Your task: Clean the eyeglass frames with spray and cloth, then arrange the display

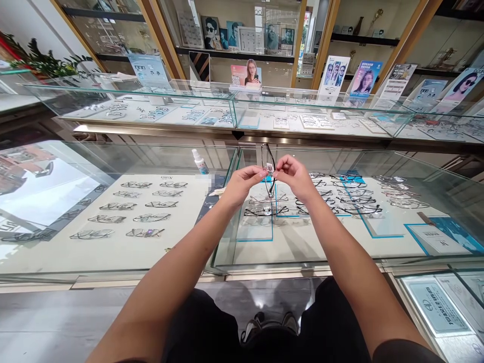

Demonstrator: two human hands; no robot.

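Both my hands are raised above a glass display counter [227, 237] and pinch one pair of thin-framed eyeglasses [266, 154], held on end so that it stands vertically. My left hand [244, 182] grips the frame from the left, fingers closed. My right hand [293, 172] pinches it from the right, by a small white tag [270, 167] on the frame. Under the glass below my hands lie rows of other eyeglasses [340, 199].
A small white spray bottle [199, 162] stands on the counter left of my hands. More eyeglasses [139, 206] lie in the left case. A second glass counter [234, 108] runs behind, with advertising cards [333, 74] and shelves. My dark-clothed knees and shoes [270, 325] show below.
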